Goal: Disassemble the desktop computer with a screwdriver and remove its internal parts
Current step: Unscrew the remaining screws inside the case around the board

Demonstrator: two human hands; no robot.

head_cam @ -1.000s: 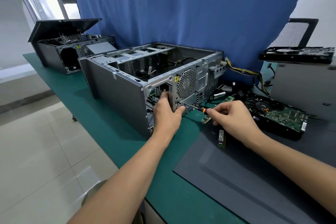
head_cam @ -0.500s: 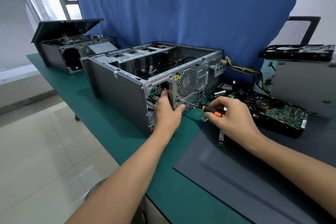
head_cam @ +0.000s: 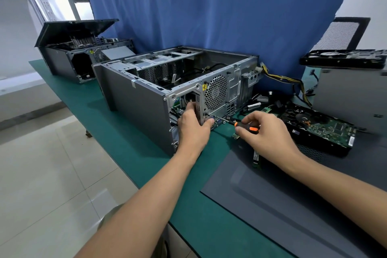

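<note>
An open grey desktop case (head_cam: 134, 98) lies on its side on the green table (head_cam: 129, 148), its rear panel with a round fan grille facing me. My left hand (head_cam: 193, 130) grips the rear panel's metal edge beside the power-supply opening, thumb on the outside. My right hand (head_cam: 266, 134) holds a black-and-orange screwdriver (head_cam: 244, 125). The shaft points left and its tip meets the lower rear panel close to my left thumb.
A second opened case (head_cam: 69, 58) stands at the table's far left. A hard drive with a green board (head_cam: 320, 130), loose cables (head_cam: 289, 81) and memory sticks (head_cam: 256, 159) lie to the right. A dark side panel (head_cam: 293, 201) lies flat in front. A grey box (head_cam: 351, 94) stands far right.
My right hand shifted on the screwdriver handle, so more of the orange grip shows now. My left hand stays on the rear panel.
</note>
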